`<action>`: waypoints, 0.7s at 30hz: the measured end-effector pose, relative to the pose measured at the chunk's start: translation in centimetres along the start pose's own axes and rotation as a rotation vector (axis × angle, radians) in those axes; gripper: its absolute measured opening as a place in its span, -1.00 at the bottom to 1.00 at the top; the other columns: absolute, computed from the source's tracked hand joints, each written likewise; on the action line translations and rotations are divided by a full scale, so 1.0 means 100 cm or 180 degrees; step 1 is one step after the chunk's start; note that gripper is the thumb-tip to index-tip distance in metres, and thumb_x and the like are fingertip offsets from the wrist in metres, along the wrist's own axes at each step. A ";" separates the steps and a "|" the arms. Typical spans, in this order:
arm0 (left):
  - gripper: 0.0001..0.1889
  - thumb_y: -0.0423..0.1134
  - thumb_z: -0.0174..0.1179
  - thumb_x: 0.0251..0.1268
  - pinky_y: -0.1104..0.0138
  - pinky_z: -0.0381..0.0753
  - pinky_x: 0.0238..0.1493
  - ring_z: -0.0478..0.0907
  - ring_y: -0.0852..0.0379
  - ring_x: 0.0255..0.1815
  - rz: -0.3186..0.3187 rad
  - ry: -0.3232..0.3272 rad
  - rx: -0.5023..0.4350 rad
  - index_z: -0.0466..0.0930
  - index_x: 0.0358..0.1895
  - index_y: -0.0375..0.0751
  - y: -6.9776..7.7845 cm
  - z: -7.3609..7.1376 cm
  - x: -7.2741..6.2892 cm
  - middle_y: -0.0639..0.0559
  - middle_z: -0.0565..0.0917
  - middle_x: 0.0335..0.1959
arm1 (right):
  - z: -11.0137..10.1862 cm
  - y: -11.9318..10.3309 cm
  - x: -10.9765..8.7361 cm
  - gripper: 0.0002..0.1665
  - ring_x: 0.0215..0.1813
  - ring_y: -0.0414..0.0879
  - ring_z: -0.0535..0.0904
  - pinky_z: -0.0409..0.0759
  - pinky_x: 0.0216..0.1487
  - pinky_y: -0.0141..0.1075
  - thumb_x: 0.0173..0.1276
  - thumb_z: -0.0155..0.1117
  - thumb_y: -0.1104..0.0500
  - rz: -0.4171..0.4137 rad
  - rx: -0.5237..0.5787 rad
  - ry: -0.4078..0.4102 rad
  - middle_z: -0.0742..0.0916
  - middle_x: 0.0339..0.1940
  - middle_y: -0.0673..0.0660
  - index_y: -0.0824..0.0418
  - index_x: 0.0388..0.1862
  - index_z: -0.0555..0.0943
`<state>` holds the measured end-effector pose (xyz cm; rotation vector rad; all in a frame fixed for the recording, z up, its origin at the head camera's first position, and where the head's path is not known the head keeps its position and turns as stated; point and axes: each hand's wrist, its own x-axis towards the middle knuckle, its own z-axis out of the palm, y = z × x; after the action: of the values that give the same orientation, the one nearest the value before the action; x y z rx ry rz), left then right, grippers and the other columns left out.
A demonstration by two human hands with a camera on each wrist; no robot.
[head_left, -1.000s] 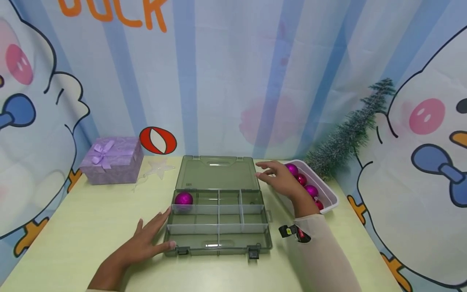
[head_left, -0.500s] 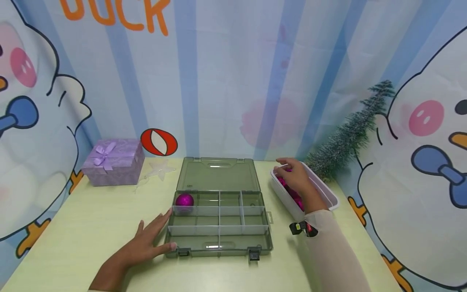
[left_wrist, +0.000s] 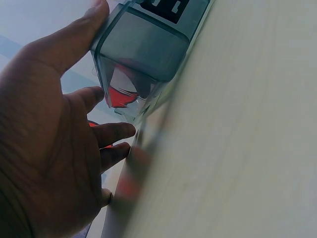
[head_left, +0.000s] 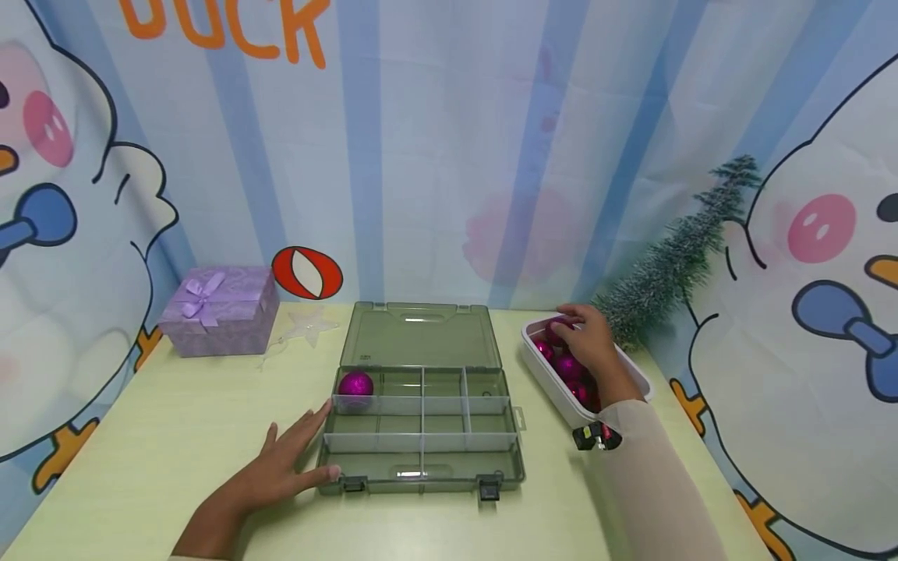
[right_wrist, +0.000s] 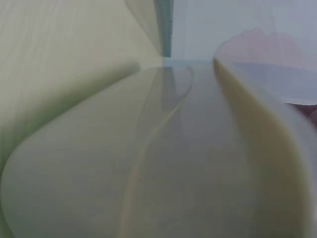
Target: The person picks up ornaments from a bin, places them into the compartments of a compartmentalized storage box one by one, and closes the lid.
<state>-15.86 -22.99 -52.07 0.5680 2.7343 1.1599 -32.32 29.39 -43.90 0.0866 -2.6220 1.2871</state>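
So, divided box [head_left: 393,421] on tbl [head_left: 393,526], blue-striped bkdrop [head_left: 438,148] behind.

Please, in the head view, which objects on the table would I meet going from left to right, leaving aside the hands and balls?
Purple gift box, pale star, open divided case, white bin, frosted green tree.

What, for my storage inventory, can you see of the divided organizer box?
The divided organizer box looks like translucent smoky-green plastic. It lies flat on the pale table, its lid swung open toward the curtain. Clear dividers split it into compartments; a magenta ball sits in the back-left one. Two dark latches line the front edge, and a small loop juts from the right side. The left hand touches its left side, thumb at the near-left corner.
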 end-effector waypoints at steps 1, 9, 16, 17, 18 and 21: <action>0.06 0.13 0.43 0.41 -0.69 -0.48 0.51 0.01 -0.66 0.74 -0.0002 0.0000 0.0001 0.03 0.81 -0.09 0.000 0.000 0.000 -0.36 0.18 0.78 | -0.001 0.002 0.001 -0.53 0.45 0.44 0.51 0.50 0.54 0.30 0.62 0.31 0.29 0.0016 -0.0055 0.0002 0.58 0.40 0.52 0.45 0.41 0.60; 0.06 0.12 0.43 0.41 -0.69 -0.49 0.51 -0.01 -0.66 0.74 -0.0018 -0.0027 -0.0013 0.02 0.81 -0.11 0.001 0.000 0.001 -0.36 0.17 0.78 | -0.003 0.013 0.003 -0.49 0.45 0.45 0.49 0.45 0.54 0.34 0.58 0.36 0.26 0.0080 -0.0232 -0.0018 0.54 0.42 0.52 0.44 0.42 0.59; 0.06 0.12 0.43 0.41 -0.68 -0.51 0.51 -0.02 -0.66 0.75 -0.0020 -0.0023 -0.0049 0.03 0.81 -0.10 0.003 -0.002 -0.001 -0.35 0.16 0.78 | -0.001 0.016 0.001 -0.49 0.41 0.42 0.48 0.43 0.51 0.34 0.53 0.43 0.28 0.0133 -0.0264 -0.0107 0.55 0.34 0.51 0.42 0.38 0.62; 0.06 0.12 0.43 0.41 -0.68 -0.51 0.51 -0.02 -0.66 0.75 -0.0020 -0.0020 -0.0053 0.03 0.81 -0.10 0.004 -0.002 -0.001 -0.35 0.16 0.78 | 0.000 0.017 0.001 -0.49 0.40 0.43 0.49 0.45 0.50 0.34 0.52 0.44 0.29 0.0130 -0.0266 -0.0122 0.55 0.33 0.51 0.43 0.38 0.62; 0.06 0.11 0.43 0.41 -0.68 -0.51 0.51 -0.02 -0.66 0.75 -0.0019 -0.0016 -0.0051 0.03 0.81 -0.11 0.004 -0.002 -0.001 -0.35 0.16 0.78 | 0.000 0.017 0.001 -0.48 0.40 0.43 0.50 0.47 0.49 0.33 0.51 0.44 0.30 0.0141 -0.0265 -0.0133 0.54 0.34 0.51 0.43 0.38 0.62; 0.06 0.11 0.43 0.41 -0.68 -0.50 0.51 -0.03 -0.66 0.75 -0.0027 -0.0020 -0.0056 0.02 0.81 -0.10 0.004 -0.001 0.000 -0.35 0.16 0.78 | 0.000 0.018 0.001 -0.47 0.42 0.45 0.53 0.52 0.48 0.31 0.51 0.44 0.32 0.0153 -0.0260 -0.0169 0.54 0.37 0.52 0.43 0.40 0.60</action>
<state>-15.76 -22.86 -51.72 0.5563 2.7159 1.1770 -32.66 30.49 -45.32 0.0451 -2.7339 1.2067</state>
